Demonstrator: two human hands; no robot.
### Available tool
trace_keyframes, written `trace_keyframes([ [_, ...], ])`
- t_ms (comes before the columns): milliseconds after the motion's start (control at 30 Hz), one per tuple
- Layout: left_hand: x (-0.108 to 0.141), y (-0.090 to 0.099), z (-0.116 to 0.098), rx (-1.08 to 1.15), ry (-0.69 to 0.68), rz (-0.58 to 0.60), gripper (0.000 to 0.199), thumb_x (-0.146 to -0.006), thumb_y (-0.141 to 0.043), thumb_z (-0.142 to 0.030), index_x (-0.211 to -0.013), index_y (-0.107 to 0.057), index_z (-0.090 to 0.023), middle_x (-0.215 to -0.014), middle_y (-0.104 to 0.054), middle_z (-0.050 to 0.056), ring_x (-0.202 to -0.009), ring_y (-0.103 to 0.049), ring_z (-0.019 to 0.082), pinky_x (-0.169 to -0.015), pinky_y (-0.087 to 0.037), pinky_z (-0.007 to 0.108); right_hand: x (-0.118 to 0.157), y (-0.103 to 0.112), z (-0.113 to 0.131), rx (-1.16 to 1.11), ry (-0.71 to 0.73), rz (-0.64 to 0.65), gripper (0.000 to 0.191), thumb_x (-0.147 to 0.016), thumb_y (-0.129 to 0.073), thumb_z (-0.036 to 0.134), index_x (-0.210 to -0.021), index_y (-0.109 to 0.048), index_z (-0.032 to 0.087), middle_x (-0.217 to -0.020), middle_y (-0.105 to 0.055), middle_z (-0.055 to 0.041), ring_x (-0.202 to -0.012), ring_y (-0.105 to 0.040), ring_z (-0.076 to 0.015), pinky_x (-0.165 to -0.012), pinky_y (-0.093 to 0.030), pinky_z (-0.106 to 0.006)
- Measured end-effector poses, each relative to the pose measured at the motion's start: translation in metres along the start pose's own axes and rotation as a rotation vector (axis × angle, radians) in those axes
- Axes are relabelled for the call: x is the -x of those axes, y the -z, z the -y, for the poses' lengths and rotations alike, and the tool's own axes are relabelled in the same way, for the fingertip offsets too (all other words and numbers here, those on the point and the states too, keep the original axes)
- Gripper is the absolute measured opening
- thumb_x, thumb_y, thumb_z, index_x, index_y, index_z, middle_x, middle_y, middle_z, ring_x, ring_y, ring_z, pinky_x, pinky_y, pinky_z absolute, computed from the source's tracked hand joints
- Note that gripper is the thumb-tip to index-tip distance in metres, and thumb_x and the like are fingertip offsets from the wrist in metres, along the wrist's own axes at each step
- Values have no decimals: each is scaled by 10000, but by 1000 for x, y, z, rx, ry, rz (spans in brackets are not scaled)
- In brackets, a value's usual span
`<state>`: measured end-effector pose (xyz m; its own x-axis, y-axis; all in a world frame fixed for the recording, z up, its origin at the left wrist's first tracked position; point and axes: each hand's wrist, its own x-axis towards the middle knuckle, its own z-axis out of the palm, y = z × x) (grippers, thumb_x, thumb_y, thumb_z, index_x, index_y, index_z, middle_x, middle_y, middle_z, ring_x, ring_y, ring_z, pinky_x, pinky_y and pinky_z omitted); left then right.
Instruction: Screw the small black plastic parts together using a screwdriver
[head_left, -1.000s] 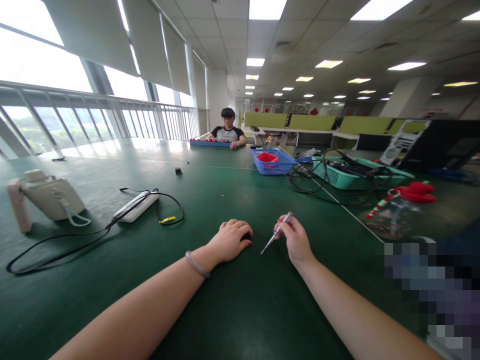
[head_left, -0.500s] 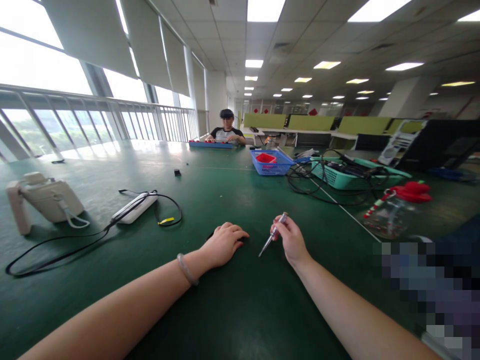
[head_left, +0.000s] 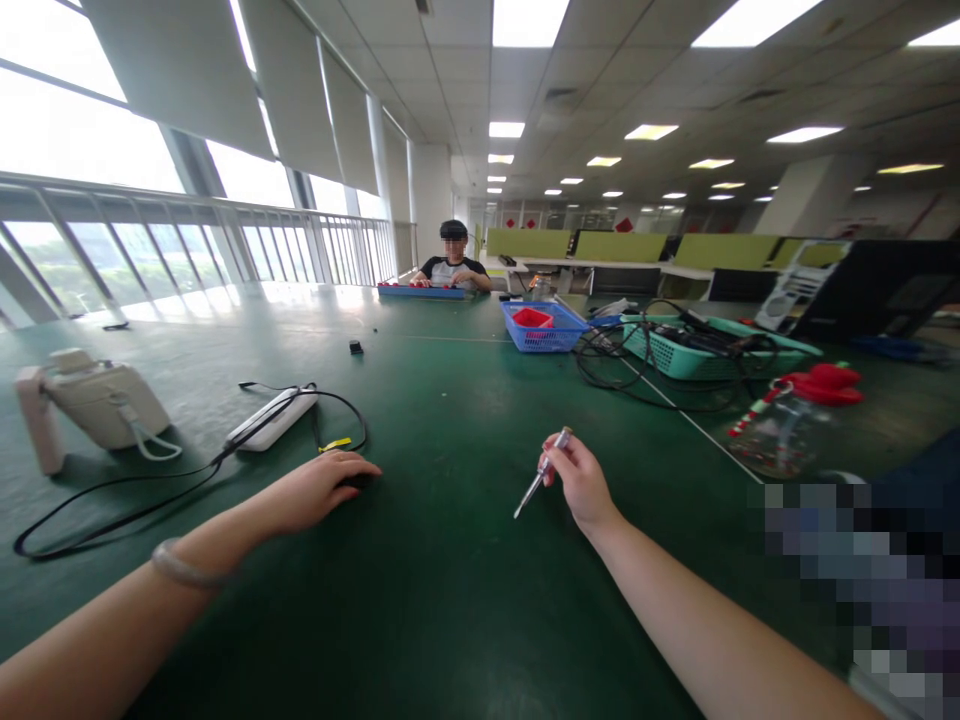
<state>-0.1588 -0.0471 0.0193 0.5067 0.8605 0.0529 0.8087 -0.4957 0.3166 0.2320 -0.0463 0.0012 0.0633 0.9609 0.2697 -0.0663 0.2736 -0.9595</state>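
A small screwdriver (head_left: 534, 488) with a shiny shaft is held in my right hand (head_left: 581, 482), its tip pointing down and to the left above the green table (head_left: 450, 620). My left hand (head_left: 322, 487) lies low over the table on the left, its fingers curled over a dark object (head_left: 358, 481) that shows only in part beneath them. Just behind that hand is a black cable loop with a yellow tag (head_left: 335, 445), beside a white power bank (head_left: 271, 420).
A beige bottle-like item (head_left: 112, 405) stands at the left. Farther off are a small black block (head_left: 355, 347), a blue basket (head_left: 544, 330), a teal basket (head_left: 660, 352) with cables, and a red-lidded jar (head_left: 787, 430). Across the table sits a person (head_left: 453, 268).
My left hand has moved left across the table, and the dark object under it has gone along. My right hand, with the screwdriver, has barely moved.
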Motion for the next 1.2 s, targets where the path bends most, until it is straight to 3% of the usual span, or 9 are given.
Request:
trace_keyframes([
  [133, 11, 15, 22, -52, 81, -14, 367, -842, -518, -356, -1187, -638, -318, -1230, -645, 20, -1135, -592, 248, -1022, -437, 398, 1, -1, 0, 3, 9, -10, 148, -802, -610, 327, -834, -554, 194, -644, -573, 26, -523, -521, -118, -552, -447, -273],
  [300, 18, 26, 31, -37, 194, -331, 446, -841, -475, -480, -1175, -649, -241, -1292, -592, 69, -1140, -574, 279, -1031, -436, 420, 3, -1, 3, 23, 10, -6, 151, -809, -608, 334, -836, -554, 195, -649, -572, 22, -527, -525, -122, -555, -461, -281],
  [433, 26, 27, 37, 95, 253, -431, 479, -833, -487, -526, -1178, -634, -228, -1333, -549, 71, -1153, -558, 253, -969, -499, 357, 4, -2, 5, 35, 12, -4, 156, -812, -613, 340, -835, -550, 199, -657, -574, 20, -531, -530, -125, -560, -468, -285],
  [700, 44, 31, 48, 197, 194, -326, 383, -841, -542, -496, -1068, -668, -214, -1240, -606, 47, -1151, -556, 235, -1015, -458, 365, 2, 0, 3, 34, 11, 5, 148, -811, -613, 330, -835, -554, 196, -652, -576, 21, -530, -528, -124, -556, -458, -282],
  [867, 48, 33, 45, 341, 216, -317, 500, -758, -660, -509, -1129, -605, -179, -1186, -621, 59, -1097, -587, 224, -1009, -463, 358, 2, -1, 2, 26, 21, -2, 137, -803, -608, 317, -831, -545, 199, -642, -581, 27, -518, -524, -119, -543, -440, -272],
  [1200, 45, 33, 46, 118, 180, -168, 467, -801, -572, -558, -1121, -686, -237, -1199, -656, 37, -1117, -569, 266, -1051, -394, 405, 2, -1, 3, 33, 29, 7, 167, -796, -623, 347, -831, -549, 202, -642, -583, 21, -517, -526, -125, -542, -453, -282],
])
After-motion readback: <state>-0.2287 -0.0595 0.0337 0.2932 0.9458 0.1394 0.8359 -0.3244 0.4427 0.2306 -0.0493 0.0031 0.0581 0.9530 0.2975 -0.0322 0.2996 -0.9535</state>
